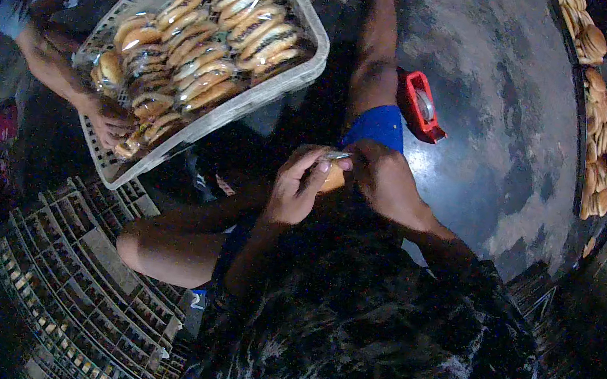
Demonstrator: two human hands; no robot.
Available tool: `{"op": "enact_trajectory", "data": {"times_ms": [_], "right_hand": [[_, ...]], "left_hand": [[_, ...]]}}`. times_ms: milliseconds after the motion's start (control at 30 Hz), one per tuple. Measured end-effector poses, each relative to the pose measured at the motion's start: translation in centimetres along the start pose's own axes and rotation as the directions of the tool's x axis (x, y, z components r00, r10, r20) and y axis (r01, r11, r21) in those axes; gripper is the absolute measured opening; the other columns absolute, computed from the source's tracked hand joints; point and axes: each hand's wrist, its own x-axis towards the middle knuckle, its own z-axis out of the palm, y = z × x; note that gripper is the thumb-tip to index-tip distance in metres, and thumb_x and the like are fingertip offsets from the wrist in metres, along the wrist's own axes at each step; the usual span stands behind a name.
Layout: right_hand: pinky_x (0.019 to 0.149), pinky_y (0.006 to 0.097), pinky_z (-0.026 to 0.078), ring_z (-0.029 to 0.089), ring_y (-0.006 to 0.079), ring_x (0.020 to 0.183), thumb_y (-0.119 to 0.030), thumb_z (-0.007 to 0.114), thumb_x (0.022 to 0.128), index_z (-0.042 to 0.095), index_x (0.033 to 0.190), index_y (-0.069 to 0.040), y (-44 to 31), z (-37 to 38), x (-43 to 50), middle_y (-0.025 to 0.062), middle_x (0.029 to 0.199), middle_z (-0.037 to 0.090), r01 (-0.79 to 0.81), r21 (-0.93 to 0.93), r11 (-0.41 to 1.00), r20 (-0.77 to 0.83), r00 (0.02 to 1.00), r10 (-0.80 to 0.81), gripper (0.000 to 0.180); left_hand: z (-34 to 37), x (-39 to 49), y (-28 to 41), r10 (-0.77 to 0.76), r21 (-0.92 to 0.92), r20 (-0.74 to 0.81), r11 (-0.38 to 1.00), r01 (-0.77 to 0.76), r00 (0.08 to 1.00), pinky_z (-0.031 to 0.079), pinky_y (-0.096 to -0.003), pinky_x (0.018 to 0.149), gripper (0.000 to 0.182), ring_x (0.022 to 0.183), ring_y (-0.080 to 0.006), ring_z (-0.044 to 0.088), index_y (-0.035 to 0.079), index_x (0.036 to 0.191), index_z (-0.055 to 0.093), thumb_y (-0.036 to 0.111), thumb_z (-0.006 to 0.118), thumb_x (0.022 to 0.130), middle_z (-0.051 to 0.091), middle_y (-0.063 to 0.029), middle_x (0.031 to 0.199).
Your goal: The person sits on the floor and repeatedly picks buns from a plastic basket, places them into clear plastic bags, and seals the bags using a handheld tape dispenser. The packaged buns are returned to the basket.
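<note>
My left hand (298,186) grips a small bread roll (333,179) in front of my lap, thumb and fingers around its side. Clear plastic wrap (337,155) shows at the roll's upper end. My right hand (381,174) is right beside it, up against the same end. Its fingers are mostly hidden in shadow, so what they grip is unclear. Beyond my hands, on the floor by my leg, rests a red tape dispenser (421,106) with a roll of tape in it.
A large plastic crate (312,68) at upper left holds rows of plastic-wrapped filled bread rolls (206,54). Another person's hand (110,118) reaches into it. Stacked slatted crates (113,261) stand at lower left. Trays of unwrapped bread (601,138) line the right side.
</note>
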Motion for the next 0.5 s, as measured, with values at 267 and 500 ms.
{"op": "enact_trajectory", "data": {"times_ms": [267,500], "right_hand": [[0.074,0.0467,0.045,0.055,0.0435,0.087,-0.044,0.059,0.077,0.03,0.122,0.006,8.2,0.4,2.5,0.0255,0.094,0.057,-0.111,0.121,0.986,-0.444,0.883,0.154,0.072],[0.072,0.0424,0.047,0.061,0.033,0.081,-0.041,0.057,0.076,0.056,0.099,-0.001,30.6,-0.9,6.8,0.019,0.083,0.06,-0.43,-0.245,0.869,-0.238,0.896,0.376,0.047]], "left_hand": [[3.3,1.6,-3.1,0.269,0.13,-0.574,0.962,-0.239,0.773,0.042,-0.0249,0.069,0.021,0.075,-0.0119,0.049,-0.003,0.089,0.057,0.016,0.049,0.086,0.056,-0.0061,0.08],[1.4,1.6,-1.8,0.453,0.365,-0.448,0.88,-0.305,0.771,0.04,-0.0278,0.062,0.024,0.068,-0.0155,0.049,-0.001,0.078,0.054,0.019,0.046,0.088,0.054,-0.0067,0.074]]}}
